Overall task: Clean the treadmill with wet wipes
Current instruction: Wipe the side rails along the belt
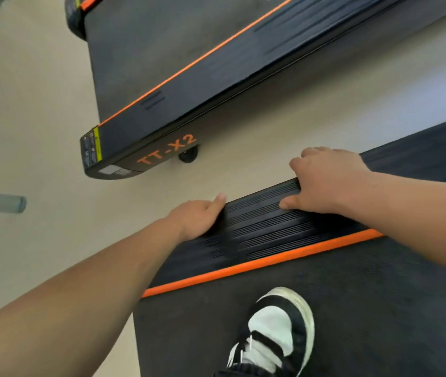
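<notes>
Beige floor (pixel 39 104) flanks the side rail (pixel 257 221); your right hand (pixel 325 183) clamps its edge, your left hand (pixel 200 219) grip unclear. Drag any wipe along the grooves, not across

Left hand (pixel 197 219) and right hand (pixel 328 180) bare to the forearms; one black-and-white sneaker (pixel 276 333), white laces.

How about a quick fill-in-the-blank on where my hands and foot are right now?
The left hand and the right hand are both on the ribbed black side ____. The stripe beside it is ____. The black-and-white shoe stands on the ____. The other treadmill is lettered ____.
Missing words: rail; orange; belt; TT-X2.
</notes>
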`<state>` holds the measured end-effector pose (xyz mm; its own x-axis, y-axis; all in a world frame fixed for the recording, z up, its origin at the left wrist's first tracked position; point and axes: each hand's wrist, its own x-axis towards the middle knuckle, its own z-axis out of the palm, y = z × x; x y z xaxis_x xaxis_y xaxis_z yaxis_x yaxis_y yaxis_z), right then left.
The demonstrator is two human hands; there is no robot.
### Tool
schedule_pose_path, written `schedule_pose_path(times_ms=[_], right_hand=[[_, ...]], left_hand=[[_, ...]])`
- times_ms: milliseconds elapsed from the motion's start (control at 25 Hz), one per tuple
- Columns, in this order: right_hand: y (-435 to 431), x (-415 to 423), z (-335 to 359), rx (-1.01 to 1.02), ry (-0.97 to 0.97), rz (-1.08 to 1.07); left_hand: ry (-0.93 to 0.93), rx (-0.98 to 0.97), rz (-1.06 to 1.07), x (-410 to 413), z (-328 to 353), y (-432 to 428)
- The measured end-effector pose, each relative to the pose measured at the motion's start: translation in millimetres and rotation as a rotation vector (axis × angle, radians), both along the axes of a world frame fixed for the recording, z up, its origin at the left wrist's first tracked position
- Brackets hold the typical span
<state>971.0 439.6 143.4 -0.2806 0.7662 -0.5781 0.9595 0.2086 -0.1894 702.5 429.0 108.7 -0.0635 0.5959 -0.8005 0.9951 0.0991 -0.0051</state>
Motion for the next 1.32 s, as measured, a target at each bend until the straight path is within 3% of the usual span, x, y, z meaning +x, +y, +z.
schedule_pose_path(times_ms=[200, 400, 600, 720, 880, 1000, 1320], right_hand=[[-10, -2, 7, 0.018, 0.017, 0.04], [-15, 39, 15, 0.044, 0.031, -0.017], [-32, 78, 12, 0.057, 0.03, -0.072], [-43, 90, 2, 0.058, -0.014, -0.025], [-49, 71, -2, 0.081, 0.023, 0.051], [-60, 35, -5, -0.05, 0.087, 0.132], [-41, 8, 19, -0.212, -0.116, 0.214]], left_hand=[[0.151, -0.126, 0.216, -30, 7, 0], [-0.154, -0.072, 0.142, 92, -3, 21], [-0.34, 0.174, -0.181, 185, -11, 30], [-0.265, 0.336, -0.251, 168, -9, 15], [0.056, 0.282, -0.147, 99, 18, -2], [0.012, 0.293, 0.006, 71, 54, -21], [0.005, 0.326, 0.09, 26, 157, -91]])
